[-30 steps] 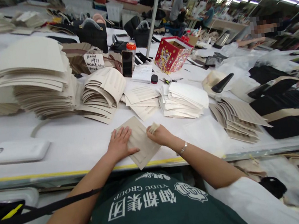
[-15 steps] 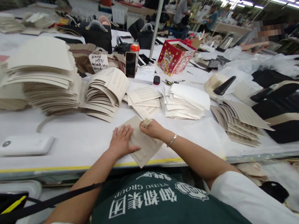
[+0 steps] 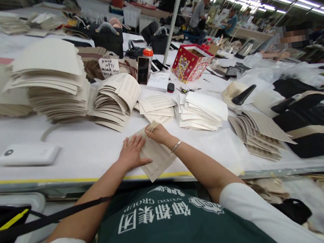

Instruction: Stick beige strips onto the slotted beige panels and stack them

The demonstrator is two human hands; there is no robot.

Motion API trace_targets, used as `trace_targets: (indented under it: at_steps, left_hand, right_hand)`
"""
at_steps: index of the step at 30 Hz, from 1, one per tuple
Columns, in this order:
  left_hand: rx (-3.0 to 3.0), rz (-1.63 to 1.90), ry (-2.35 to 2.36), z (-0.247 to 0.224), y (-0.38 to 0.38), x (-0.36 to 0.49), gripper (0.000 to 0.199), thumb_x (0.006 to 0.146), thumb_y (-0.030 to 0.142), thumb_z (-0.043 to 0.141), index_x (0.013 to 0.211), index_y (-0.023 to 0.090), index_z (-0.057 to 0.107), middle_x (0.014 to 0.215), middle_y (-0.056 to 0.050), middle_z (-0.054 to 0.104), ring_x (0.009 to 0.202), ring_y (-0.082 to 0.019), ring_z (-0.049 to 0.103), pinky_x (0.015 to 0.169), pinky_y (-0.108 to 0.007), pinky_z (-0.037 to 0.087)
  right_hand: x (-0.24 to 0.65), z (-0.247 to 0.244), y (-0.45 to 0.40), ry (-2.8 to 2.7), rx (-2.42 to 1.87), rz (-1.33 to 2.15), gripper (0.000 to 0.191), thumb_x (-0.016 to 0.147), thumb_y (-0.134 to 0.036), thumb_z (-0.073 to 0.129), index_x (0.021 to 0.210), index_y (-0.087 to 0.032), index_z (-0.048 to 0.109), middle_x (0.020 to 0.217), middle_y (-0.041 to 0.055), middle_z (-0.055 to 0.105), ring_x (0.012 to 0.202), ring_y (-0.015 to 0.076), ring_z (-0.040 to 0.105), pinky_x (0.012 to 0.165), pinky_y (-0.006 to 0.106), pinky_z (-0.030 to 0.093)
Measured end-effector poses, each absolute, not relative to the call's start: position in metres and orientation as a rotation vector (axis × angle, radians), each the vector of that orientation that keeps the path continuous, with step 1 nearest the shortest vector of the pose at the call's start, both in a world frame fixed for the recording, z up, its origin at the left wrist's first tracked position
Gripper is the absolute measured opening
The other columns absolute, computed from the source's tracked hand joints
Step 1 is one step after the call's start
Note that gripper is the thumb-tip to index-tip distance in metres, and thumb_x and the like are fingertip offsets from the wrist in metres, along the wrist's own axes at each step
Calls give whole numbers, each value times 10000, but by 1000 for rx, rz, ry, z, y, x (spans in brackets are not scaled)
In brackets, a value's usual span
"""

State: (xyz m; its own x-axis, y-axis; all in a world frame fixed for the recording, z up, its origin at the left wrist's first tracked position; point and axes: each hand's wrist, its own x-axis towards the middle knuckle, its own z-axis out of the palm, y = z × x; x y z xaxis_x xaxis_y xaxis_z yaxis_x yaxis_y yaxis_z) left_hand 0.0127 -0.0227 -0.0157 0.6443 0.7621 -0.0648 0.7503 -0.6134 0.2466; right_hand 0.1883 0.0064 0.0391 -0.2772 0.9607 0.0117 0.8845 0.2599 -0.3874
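Note:
A beige flat panel (image 3: 157, 162) lies slanted on the white tabletop, close to its front edge. My left hand (image 3: 132, 153) rests flat on the panel's left side, fingers spread. At the panel's far edge, my right hand (image 3: 159, 133) is closed around a small cream-coloured piece (image 3: 152, 126); its exact kind is too small to tell. Just beyond my hands lie a few loose beige panels with strips (image 3: 158, 105). A stack of white sheets (image 3: 204, 110) sits to the right of them, and a curved stack of beige panels (image 3: 114, 102) to the left.
A tall stack of beige pieces (image 3: 52, 80) and a white power bank (image 3: 29, 154) are on the left. Farther back stand a phone (image 3: 143, 70) and a red box (image 3: 192, 63). More panels (image 3: 260, 132) and black pieces (image 3: 318, 128) lie right. A metal pole (image 3: 174, 18) rises behind.
My right hand has moved slightly left and away from me along the panel, with the small cream piece still in it. My left hand stays in place.

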Motion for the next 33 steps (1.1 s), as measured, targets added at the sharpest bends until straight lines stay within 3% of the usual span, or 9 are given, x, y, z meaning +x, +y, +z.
trace_targets:
  at_steps: [10,18,28,33]
  left_hand:
    - [2613,83,1211,-18,-23,13,941,665,736,481,1399,175,303,1488,-88,201,1369,-288,130,1101,-475,-7]
    - [2610,70,1197,-16,-23,13,999,648,759,475,1411,148,270,1480,-104,220,1364,-292,144,1095,-493,16]
    - [2594,-9,1124,-10,-20,7,1062,620,767,482,1418,110,239,1492,-114,159,1376,-285,96,1103,-444,-32]
    - [2626,-35,1053,-10,-14,4,1126,578,784,499,1420,90,221,1491,-136,158,1373,-299,105,1106,-436,-15]
  right_hand:
    - [227,23,-105,-2054,-1704,705,162,843,-201,474,842,-170,634,853,34,666,768,136,611,762,235,458]
    - [181,26,-21,-2273,-1748,313,174,863,-174,465,864,-127,632,889,86,660,860,175,599,796,254,432]
    - [227,33,-117,-2279,-1812,566,146,835,-165,497,851,-167,642,824,33,665,789,150,617,750,222,437]
    - [196,24,-52,-2232,-1751,407,156,850,-164,497,913,-143,639,925,61,662,880,154,605,806,224,428]
